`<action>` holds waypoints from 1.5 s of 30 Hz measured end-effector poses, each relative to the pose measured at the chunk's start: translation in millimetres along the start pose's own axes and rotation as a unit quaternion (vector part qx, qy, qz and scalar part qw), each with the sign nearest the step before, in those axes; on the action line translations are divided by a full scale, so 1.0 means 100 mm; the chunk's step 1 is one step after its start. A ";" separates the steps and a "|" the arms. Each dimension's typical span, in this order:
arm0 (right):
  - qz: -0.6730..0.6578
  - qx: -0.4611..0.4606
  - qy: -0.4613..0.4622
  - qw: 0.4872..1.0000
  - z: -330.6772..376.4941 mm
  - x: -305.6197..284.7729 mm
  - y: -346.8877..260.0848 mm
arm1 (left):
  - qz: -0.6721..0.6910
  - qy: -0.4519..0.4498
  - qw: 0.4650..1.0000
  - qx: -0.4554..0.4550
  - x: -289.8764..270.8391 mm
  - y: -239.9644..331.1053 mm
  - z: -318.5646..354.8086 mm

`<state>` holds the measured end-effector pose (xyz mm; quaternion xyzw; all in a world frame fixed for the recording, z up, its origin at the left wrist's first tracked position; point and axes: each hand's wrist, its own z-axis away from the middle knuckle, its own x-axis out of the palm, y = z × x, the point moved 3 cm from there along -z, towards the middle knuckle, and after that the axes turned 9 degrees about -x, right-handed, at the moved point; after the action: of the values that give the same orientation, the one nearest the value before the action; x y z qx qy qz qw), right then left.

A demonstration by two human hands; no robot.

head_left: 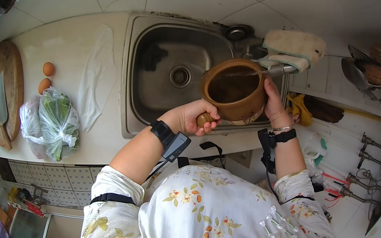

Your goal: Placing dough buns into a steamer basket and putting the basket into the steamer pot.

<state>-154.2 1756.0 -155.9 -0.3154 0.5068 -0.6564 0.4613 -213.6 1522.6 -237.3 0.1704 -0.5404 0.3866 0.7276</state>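
Observation:
A brown clay pot (229, 107) with a dark inside is held over the right front edge of the steel sink (147, 70). My left hand (196, 118) is closed round its stubby handle (204, 119). Against the pot's right side, my right hand (274, 102) grips the wall, fingers partly hidden behind it. A thin stream of water runs from the metal faucet (283, 69) into the pot's mouth. Over the faucet hangs a pale cloth (294, 48).
Left of the sink lie a thin plastic sheet (95, 79), two eggs (48, 69) and bagged green vegetables (60, 120). Farther left, a knife (0, 98) rests on a round wooden board (15, 82). Utensils (357, 73) hang at the right, above valve pipes (373, 159). A yellow cloth (300, 109) is near my right wrist.

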 end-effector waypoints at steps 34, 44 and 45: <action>-0.109 0.007 0.062 0.992 -0.03 -0.44 0.24 | -0.050 0.046 0.998 0.018 0.20 0.16 0.02; -0.097 0.014 0.031 0.995 -0.01 -0.41 0.17 | -0.059 0.049 0.997 0.025 0.22 0.14 0.03; -0.097 0.017 0.036 0.994 -0.01 -0.42 0.18 | -0.059 0.049 0.997 0.026 0.23 0.14 0.03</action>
<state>-134.2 1793.9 -170.9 -0.3315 0.4788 -0.7175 0.3821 -223.5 1538.1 -217.2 0.2017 -0.4831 0.3649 0.7699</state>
